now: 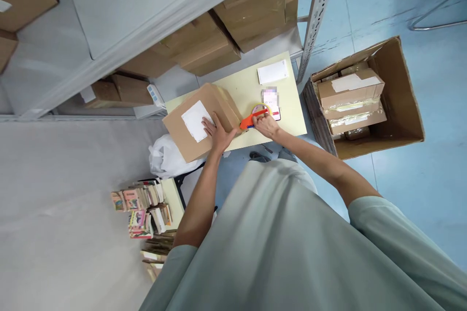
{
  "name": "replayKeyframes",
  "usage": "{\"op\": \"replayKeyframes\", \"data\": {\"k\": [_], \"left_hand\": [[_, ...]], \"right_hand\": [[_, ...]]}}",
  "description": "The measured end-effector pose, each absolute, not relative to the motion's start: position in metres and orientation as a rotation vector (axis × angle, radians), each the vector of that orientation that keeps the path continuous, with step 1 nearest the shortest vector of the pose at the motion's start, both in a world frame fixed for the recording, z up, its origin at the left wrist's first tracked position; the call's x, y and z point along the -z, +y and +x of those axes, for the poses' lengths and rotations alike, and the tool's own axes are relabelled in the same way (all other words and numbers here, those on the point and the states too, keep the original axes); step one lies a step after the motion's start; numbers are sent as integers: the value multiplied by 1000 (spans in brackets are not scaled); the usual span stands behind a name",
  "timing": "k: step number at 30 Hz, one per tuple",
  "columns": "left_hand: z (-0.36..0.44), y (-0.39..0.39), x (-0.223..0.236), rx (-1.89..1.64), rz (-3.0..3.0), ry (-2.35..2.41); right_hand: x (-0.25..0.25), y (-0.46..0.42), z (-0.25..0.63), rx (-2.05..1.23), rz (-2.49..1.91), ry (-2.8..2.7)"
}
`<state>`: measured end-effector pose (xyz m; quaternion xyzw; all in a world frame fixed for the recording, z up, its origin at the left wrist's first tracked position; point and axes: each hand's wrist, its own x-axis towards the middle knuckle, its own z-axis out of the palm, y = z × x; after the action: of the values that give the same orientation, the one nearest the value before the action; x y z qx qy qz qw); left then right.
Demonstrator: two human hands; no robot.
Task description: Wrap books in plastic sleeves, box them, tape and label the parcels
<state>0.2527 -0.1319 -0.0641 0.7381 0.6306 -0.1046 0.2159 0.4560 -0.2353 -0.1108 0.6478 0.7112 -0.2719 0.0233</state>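
A closed cardboard box with a white label lies at an angle on the pale yellow table. My left hand rests on its top, fingers spread, partly over the label. In my right hand is an orange tape dispenser with a tape roll on it. The dispenser's front end meets the box's right side near the bottom corner; whether tape is stuck there is too small to tell. Just beyond the dispenser lies a phone, and farther back a white sheet.
To the right, a large open carton on the blue floor holds several taped parcels. Metal shelving with brown boxes runs behind the table, its upright post close by. A white plastic bag and stacked books are at left.
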Motion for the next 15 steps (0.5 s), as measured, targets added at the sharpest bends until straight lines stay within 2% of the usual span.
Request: {"op": "replayKeyframes", "data": {"k": [6,11,15], "left_hand": [[226,-155,54,257,2031,1683],[248,-157,50,241,1860,1984],[280,-117,56,212,1583,2295]], "right_hand": [[110,-256,416,934,1816,2345],[103,-262,373,947,1713,2460],[102,-256,335,956,1704,2496]]}}
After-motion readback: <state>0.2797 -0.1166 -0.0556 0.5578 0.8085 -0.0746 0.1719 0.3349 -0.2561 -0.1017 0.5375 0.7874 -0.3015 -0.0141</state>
